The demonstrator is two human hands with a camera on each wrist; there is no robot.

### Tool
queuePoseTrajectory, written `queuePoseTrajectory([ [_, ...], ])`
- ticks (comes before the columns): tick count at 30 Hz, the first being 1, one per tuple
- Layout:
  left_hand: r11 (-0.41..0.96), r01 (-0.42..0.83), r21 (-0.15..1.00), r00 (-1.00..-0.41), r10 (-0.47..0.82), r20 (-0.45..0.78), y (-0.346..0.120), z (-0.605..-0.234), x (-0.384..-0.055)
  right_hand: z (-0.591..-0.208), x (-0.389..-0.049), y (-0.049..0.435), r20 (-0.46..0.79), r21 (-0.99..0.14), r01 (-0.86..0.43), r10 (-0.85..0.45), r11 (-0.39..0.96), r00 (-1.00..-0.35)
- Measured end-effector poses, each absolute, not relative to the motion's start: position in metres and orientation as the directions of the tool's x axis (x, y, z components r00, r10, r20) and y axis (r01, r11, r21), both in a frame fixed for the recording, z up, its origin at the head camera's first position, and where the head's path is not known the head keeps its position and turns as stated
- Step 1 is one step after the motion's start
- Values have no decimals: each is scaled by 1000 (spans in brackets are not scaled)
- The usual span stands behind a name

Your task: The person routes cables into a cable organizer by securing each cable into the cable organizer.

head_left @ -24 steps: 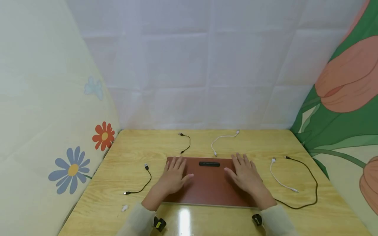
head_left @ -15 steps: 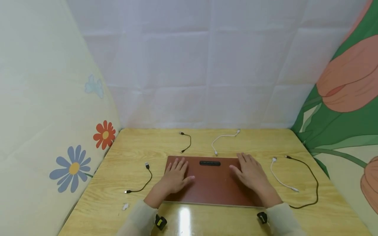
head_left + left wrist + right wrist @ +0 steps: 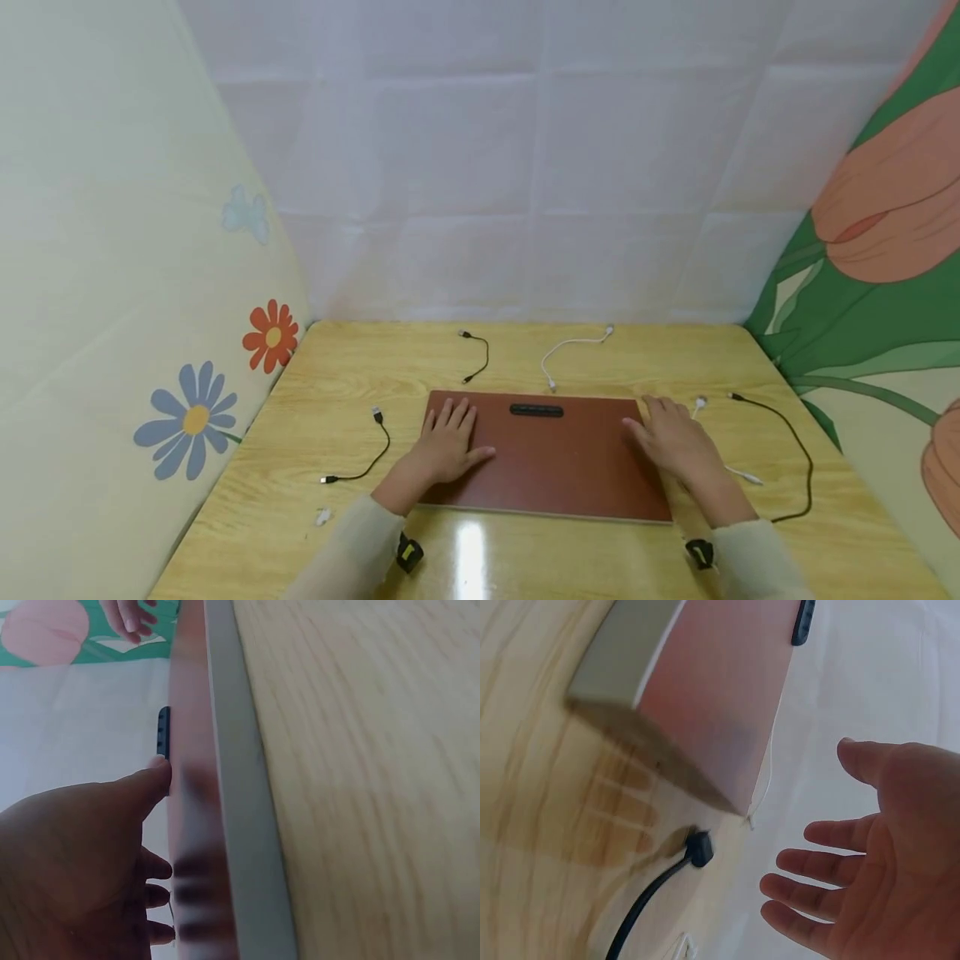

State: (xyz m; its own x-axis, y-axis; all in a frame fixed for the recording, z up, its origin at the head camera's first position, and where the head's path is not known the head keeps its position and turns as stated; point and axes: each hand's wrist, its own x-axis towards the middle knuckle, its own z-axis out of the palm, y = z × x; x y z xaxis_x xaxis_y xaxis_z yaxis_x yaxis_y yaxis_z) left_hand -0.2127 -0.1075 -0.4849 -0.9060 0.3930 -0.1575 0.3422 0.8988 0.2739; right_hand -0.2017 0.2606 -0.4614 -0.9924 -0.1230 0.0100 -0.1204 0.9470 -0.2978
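A reddish-brown flat box or board lies on the wooden table, a black slotted cable-clip strip near its far edge. My left hand is spread over the board's left end, fingertips at or just above its surface in the left wrist view. Beyond the right edge hovers my right hand, fingers extended, holding nothing. Below it, in the right wrist view, a black cable plug lies beside the board's corner. A white cable and a long black cable are nearest that hand; my arm hides part of both.
Behind the board lie a short black cable and a white cable. Another black cable is at left, near a small white piece. A white cloth backdrop and printed side cloths border the table.
My right hand has moved right, from over the board's right part to past its right edge, uncovering that end. My left hand stays at the left end. The view has shifted slightly.
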Motion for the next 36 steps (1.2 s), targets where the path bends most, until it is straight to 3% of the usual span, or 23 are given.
queuePoseTrajectory([
  [17, 913, 344, 221, -903, 386, -189, -107, -488, -214, -461, -198, 288, -159, -309, -35, -88, 950, -983],
  [36, 921, 365, 134, -901, 386, -199, -106, -491, -210, -466, -197, 289, -213, -254, -88, -144, 963, -966],
])
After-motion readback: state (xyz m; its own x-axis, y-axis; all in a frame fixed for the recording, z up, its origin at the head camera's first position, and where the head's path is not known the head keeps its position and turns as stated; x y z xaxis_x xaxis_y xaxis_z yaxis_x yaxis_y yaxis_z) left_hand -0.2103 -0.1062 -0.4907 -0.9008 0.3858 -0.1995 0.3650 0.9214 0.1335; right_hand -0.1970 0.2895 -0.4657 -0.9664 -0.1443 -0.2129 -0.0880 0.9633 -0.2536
